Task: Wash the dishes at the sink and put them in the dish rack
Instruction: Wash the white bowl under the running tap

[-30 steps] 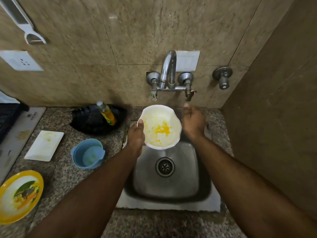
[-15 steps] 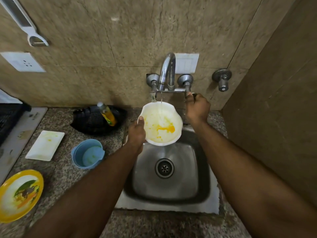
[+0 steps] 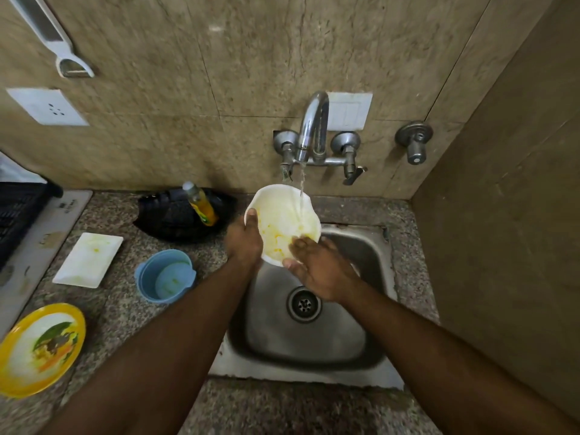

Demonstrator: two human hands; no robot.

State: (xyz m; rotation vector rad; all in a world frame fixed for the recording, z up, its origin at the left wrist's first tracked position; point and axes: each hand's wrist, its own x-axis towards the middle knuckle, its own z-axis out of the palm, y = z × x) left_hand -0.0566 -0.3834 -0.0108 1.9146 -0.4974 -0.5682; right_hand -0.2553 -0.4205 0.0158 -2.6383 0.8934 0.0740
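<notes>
Since half a second ago the right hand (image 3: 317, 267) is brought from the tap handle (image 3: 354, 174) into the white bowl (image 3: 284, 219), fingers spread on its yellow residue. By the left hand (image 3: 244, 243) the bowl's left rim is gripped, above the sink's (image 3: 364, 252) back edge, under running water (image 3: 302, 180).

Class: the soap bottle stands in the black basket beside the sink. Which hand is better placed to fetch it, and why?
Right. The left hand grips the white bowl under the running water, while the right hand only rests its fingers inside it, though the soap bottle stands across on the left.
</notes>
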